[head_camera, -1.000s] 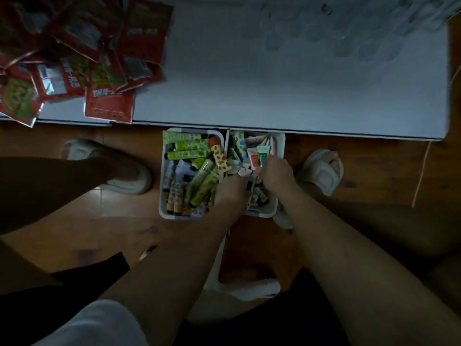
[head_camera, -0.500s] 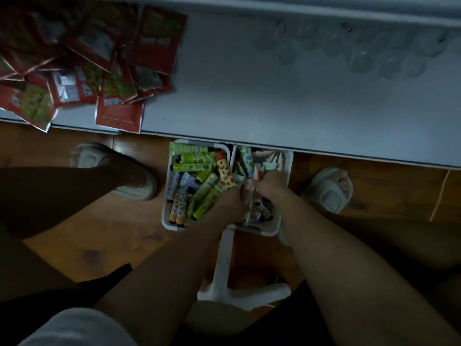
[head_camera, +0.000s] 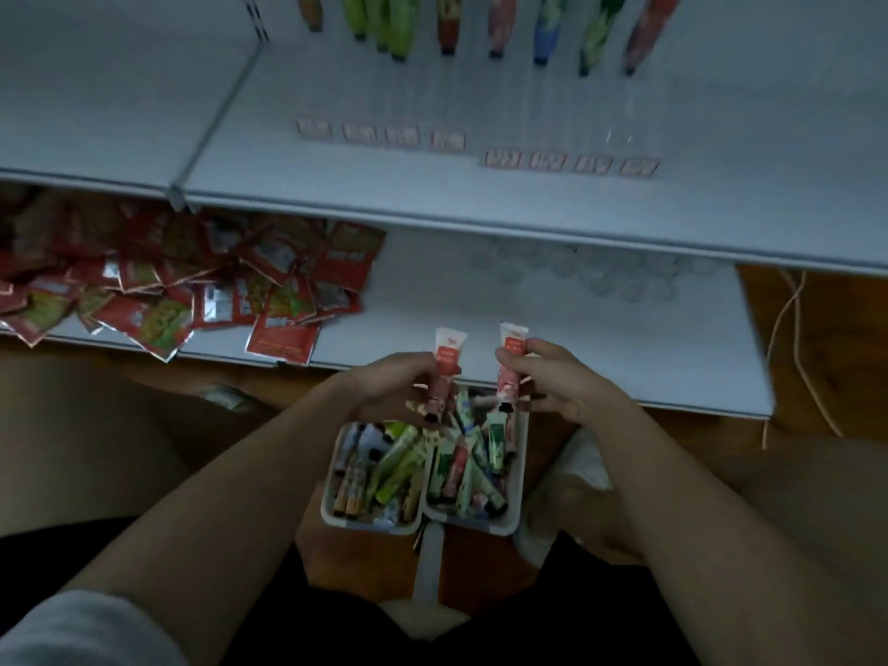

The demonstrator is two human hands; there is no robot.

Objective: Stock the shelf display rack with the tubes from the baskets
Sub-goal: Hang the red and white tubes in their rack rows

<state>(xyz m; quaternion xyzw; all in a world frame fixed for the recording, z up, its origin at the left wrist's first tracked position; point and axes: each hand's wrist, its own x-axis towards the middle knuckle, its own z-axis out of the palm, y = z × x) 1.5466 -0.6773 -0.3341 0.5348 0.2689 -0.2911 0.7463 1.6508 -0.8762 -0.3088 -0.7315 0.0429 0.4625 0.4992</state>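
Tubes: pink tube (head_camera: pixel 508 372) pinched in right hand (head_camera: pixel 560 384), another (head_camera: pixel 444 372) in left hand (head_camera: pixel 399 384); crimped ends toward shelf's front edge (head_camera: pixel 528 382).

Retail shop: grey shelves (head_camera: pixel 336 194) with price labels (head_camera: pixel 569 162), hanging tubes (head_camera: pixel 399 26), red packets (head_camera: pixel 283 290), baskets (head_camera: pixel 370 519) of stock.

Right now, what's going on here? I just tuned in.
A person is restocking tubes. Each hand holds one red-and-white tube: the left hand grips one tube, the right hand the other tube, both raised above the two white baskets on the floor, which are full of mixed tubes. Ahead, the upper shelf already has a row of tubes at its back. Red packets are piled on the lower shelf.
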